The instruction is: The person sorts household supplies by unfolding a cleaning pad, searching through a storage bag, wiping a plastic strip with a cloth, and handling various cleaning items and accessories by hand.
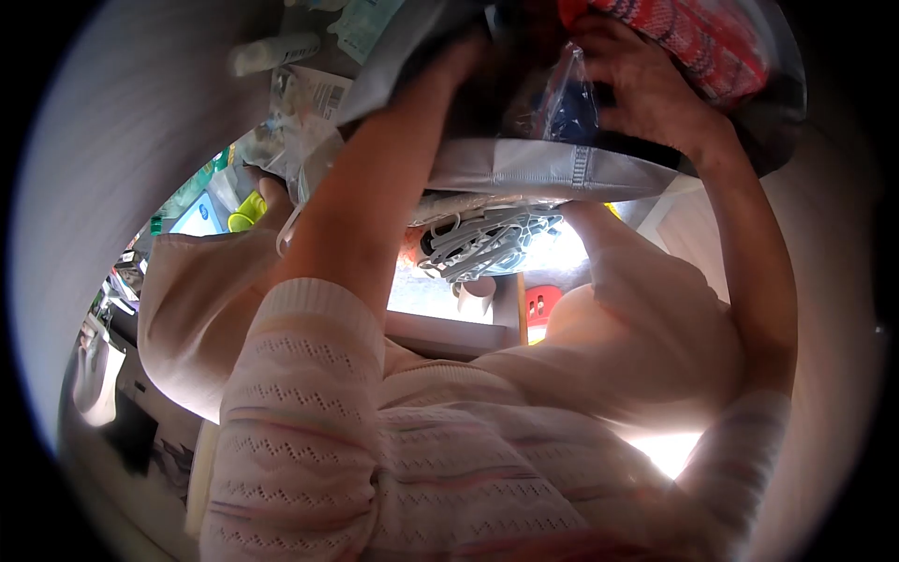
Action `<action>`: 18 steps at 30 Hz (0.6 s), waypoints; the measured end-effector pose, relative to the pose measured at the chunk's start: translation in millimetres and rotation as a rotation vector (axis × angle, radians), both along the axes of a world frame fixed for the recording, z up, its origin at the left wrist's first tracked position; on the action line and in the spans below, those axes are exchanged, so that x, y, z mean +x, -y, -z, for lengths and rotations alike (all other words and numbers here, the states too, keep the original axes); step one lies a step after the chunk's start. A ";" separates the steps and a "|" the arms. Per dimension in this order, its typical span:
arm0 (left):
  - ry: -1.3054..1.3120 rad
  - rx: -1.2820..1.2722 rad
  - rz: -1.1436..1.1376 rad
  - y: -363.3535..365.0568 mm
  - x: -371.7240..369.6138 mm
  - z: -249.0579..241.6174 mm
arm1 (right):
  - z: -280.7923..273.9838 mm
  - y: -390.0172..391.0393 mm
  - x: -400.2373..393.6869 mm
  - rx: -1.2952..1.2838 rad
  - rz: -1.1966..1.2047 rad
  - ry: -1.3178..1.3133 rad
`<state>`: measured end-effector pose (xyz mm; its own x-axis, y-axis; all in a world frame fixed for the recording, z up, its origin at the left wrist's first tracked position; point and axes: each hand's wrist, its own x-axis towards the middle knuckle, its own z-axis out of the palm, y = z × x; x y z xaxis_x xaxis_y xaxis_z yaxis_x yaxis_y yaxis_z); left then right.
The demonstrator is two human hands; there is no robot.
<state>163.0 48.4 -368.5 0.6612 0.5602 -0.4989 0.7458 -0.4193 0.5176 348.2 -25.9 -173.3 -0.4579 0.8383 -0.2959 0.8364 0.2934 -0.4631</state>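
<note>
A large bag, silvery grey outside and dark inside, has its rim [562,167] across the top of the view. My left hand [461,58] reaches into its shadowed left part, with its fingers hidden in the dark. On the right, my right hand [646,89] is inside the bag with its fingers apart and slightly bent. It is beside a clear plastic packet [571,103] with something dark blue in or behind it. A red patterned item in clear plastic [688,42] lies just above my right hand.
Below the bag is a bundle of white and grey hangers or cords [487,239], with a red slotted object [541,304] lower right. Left are a white bottle [276,53], clear plastic wrapping [304,131] and a yellow-green object [246,213]. My legs flank the middle.
</note>
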 end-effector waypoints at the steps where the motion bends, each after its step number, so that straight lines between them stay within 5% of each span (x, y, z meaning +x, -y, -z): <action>1: -0.018 0.062 0.021 11.7 5.9 5.6 | -0.1 0.7 -1.2 0.009 0.000 0.019; 18: -0.310 0.321 0.376 18.6 12.6 46.5 | -4.9 -14.6 3.4 -0.097 -0.130 -0.089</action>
